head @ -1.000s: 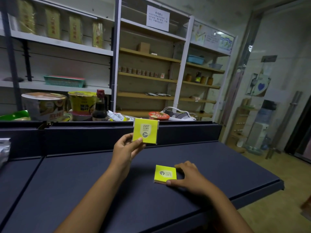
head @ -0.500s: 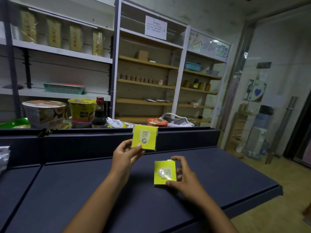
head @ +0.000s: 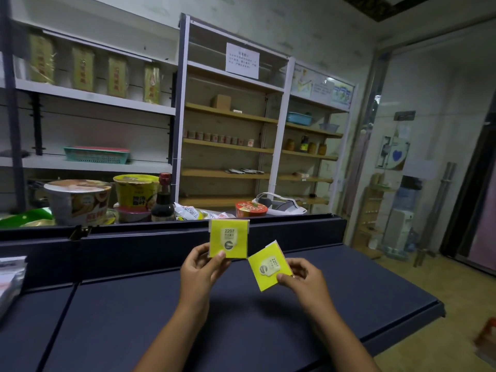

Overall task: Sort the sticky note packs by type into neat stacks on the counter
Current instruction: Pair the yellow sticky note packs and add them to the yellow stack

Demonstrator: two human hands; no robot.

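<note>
- Holding two yellow packs up over the counter (head: 241, 331), one per hand, neither resting on anything.
- Left hand (head: 200, 269) pinching left pack (head: 228, 242) at its lower edge, thumb on the front; upright, label facing camera, reads "2207".
- Right hand (head: 303, 277) pinching right pack (head: 269, 267) at its right edge, thumb on the front; tilted, label turned sideways, also reads "2207".
- Changed from a second ago: right pack lay flat on counter under the right hand; half a second ago lifted and upright; now raised further, tipped, brought close to left pack.
- Left pack roughly same pose throughout.
- Near corners of both packs almost meeting; cannot tell if touching.
- Meaning: looks like a side-by-side label comparison; same colour and number suggest same type, so likely one stack.
- No stack visible on counter yet; sorting appears at an early stage.
- Next likely needs: squaring the right pack to match the left, then setting both down together, edges aligned.
- Risk: thin pinch on a glossy wrapper, could slip.
</note>
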